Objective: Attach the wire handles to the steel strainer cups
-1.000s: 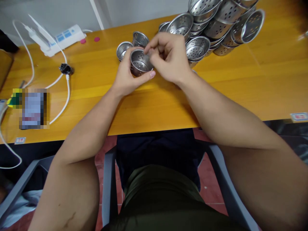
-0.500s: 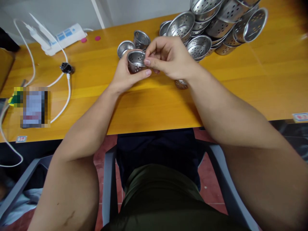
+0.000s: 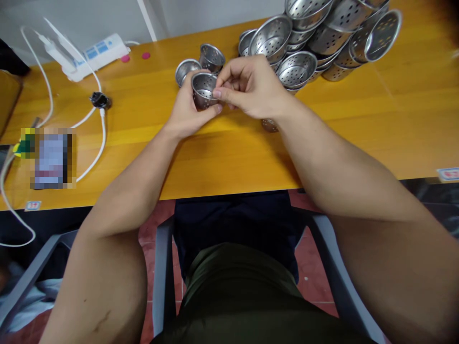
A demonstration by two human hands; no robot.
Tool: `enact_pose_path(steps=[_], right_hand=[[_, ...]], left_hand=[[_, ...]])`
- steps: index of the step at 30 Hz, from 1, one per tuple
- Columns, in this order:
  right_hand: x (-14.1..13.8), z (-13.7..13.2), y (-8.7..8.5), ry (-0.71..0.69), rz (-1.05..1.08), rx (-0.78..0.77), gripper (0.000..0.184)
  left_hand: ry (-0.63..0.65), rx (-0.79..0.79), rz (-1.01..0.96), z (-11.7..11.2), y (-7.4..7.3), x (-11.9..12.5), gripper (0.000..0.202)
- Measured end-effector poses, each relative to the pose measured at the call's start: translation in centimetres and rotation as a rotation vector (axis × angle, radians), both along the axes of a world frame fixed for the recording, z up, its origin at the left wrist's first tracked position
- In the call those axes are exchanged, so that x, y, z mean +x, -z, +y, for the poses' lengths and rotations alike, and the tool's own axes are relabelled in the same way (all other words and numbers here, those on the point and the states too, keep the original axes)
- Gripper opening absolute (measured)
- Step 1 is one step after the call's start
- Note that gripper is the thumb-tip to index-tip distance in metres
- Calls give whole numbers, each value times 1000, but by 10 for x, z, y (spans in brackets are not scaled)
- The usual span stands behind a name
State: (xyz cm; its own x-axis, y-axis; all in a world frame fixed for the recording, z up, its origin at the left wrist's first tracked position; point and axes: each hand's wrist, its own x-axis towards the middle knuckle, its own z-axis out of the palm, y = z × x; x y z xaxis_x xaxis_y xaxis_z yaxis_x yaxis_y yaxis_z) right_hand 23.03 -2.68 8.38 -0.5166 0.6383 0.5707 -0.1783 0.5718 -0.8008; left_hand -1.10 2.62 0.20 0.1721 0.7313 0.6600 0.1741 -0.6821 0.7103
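Note:
A small perforated metal cup is held in my left hand, tilted so that its inside shows. The left fingers wrap behind it and the thumb lies along its near side. At the cup's right rim, my right hand has thumb and index finger pinched together. Whatever lies between those fingertips, if anything, is too small to make out. Just behind the held cup are two similar cups, one lying tipped and the other leaning. Under my right wrist another perforated cup is partly hidden.
Stacked perforated metal cups crowd the back right of the wooden table. A white power strip with cables stands at the back left. A blurred-out phone-like device lies at the left, near a black plug.
The held cup has tilted slightly, showing more of its inside, and my left thumb has shifted a little. My right hand keeps its pinch at the rim.

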Motion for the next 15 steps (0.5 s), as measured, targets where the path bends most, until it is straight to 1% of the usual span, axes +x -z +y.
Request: enact_pose_path(steps=[2,6,11,13,15], right_hand=[[-1,1,0,8,-29,-22,33],[0,-3,-4,22,-58,-51,32],[9,-8,-11,10,-121,-67,21],[9,-7,-9,11,-133,-66,16],[6,-5,-4,56,-83,-47,9]], left_hand=[[22,-4,1,2,0,-1,70],[76,7,15,10,8,-6,73],[111,24,44,10,14,-12,76],[104,38,42,12,18,-13,81],[85,63,11,18,24,-13,89]])
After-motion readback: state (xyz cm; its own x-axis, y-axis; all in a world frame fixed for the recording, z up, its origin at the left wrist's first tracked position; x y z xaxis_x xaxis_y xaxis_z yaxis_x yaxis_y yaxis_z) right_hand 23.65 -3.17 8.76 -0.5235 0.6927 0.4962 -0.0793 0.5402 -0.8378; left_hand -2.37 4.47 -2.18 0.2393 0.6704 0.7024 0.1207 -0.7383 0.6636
